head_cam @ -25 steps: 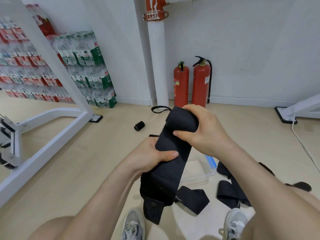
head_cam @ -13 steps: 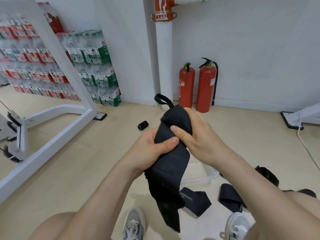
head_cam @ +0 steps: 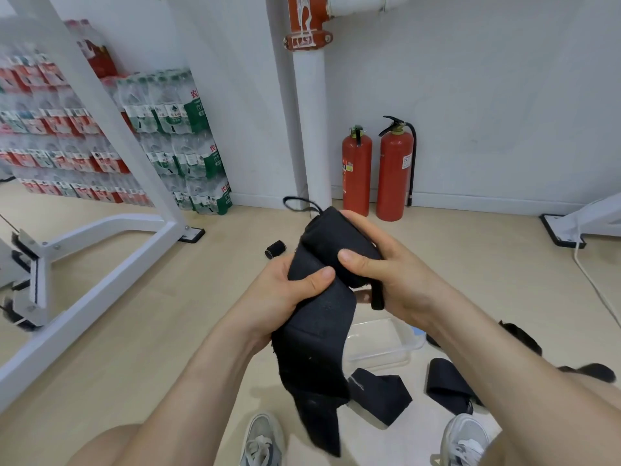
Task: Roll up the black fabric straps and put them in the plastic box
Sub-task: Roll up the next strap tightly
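Here both the left hand [head_cam: 285, 290] and right hand [head_cam: 386, 274] grip the half-rolled black strap [head_cam: 319, 331].

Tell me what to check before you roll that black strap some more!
1. Both hands grip the strap: left hand, right hand. Ok.
2. Roll begun at the top end, under the right thumb. Ok.
3. Roll finished: a long tail hangs unrolled. Not ok.
4. Tail free of the strap on the floor: cannot tell.
5. Plastic box open on the floor below the hands. Ok.
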Action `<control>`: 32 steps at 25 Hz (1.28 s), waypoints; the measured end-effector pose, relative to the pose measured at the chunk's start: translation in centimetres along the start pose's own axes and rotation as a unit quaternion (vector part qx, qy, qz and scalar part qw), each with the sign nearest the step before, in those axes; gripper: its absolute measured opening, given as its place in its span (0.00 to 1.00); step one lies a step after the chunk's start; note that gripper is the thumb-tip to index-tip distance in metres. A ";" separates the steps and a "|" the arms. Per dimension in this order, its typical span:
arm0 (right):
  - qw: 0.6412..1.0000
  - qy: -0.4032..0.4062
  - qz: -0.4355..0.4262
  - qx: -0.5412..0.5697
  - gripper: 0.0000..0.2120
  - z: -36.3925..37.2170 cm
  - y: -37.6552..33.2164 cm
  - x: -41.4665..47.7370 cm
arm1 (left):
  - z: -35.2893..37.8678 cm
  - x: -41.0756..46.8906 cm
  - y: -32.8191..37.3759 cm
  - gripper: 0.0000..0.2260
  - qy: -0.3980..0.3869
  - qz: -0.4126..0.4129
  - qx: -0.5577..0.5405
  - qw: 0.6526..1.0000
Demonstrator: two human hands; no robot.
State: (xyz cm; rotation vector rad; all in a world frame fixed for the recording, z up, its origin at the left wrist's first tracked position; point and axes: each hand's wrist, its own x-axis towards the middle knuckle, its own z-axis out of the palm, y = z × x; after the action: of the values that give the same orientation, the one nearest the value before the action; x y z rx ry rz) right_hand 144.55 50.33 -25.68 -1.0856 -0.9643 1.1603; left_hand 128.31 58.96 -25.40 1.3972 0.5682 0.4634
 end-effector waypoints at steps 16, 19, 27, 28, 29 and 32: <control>0.967 0.077 -0.110 -0.218 0.34 0.6 -0.1 0.2 | 0.5 0.5 -0.3 0.12 -0.024 -0.076 -0.004 0.997; 0.951 0.053 -0.116 -0.281 0.38 0.5 0.3 0.2 | 1.0 0.6 -0.2 0.19 -0.020 -0.083 -0.074 0.994; 0.998 0.031 -0.007 -0.053 0.14 -1.0 -0.8 -0.1 | 1.0 0.7 -0.8 0.17 -0.013 -0.036 0.002 0.999; 0.999 0.036 0.011 -0.032 0.15 -1.2 -0.6 0.0 | 0.9 0.7 -0.9 0.17 -0.015 -0.034 0.023 0.999; 0.999 0.037 0.027 -0.022 0.18 -1.5 -0.3 0.2 | 0.8 0.6 -0.9 0.17 -0.016 -0.031 0.037 0.999; 0.998 -0.002 0.060 -0.002 0.24 -1.8 0.1 0.5 | 0.1 0.4 -0.8 0.17 -0.020 -0.040 0.044 0.998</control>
State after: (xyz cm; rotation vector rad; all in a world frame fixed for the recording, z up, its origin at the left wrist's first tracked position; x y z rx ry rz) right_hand 146.32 50.56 -26.17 -1.1574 -0.9138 1.2582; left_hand 128.66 58.98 -26.22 1.4584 0.6148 0.3495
